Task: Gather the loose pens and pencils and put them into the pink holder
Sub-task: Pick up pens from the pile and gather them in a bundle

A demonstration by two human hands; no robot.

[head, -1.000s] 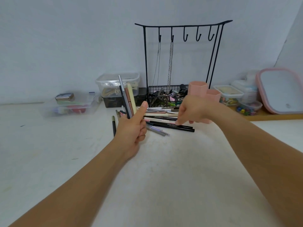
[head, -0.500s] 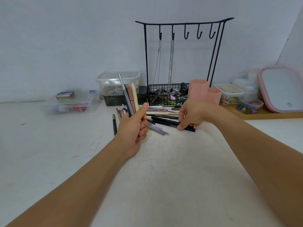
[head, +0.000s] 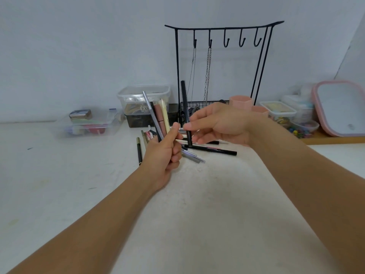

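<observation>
My left hand (head: 165, 155) grips a bundle of pens (head: 158, 117) upright: a silver one, a dark one, a pink one and a cream one. My right hand (head: 219, 123) pinches a black pen (head: 185, 107) that stands nearly upright, close beside the bundle. Several loose pens (head: 207, 150) lie in a pile on the white table under both hands, with one dark pen (head: 139, 151) apart at the left. The pink holder (head: 242, 100) stands behind my right hand, partly hidden by it.
A black wire rack (head: 223, 28) with hooks and hanging chains stands behind the pile, over a wire basket (head: 199, 106). Clear plastic boxes (head: 87, 125) (head: 142, 95) sit at the back left. More containers (head: 280, 111) and a pink-rimmed mirror (head: 339, 109) are at the right.
My right hand has lifted a black pen off the pile and brought it upright toward the bundle in my left hand. The left hand has stayed about where it was.
</observation>
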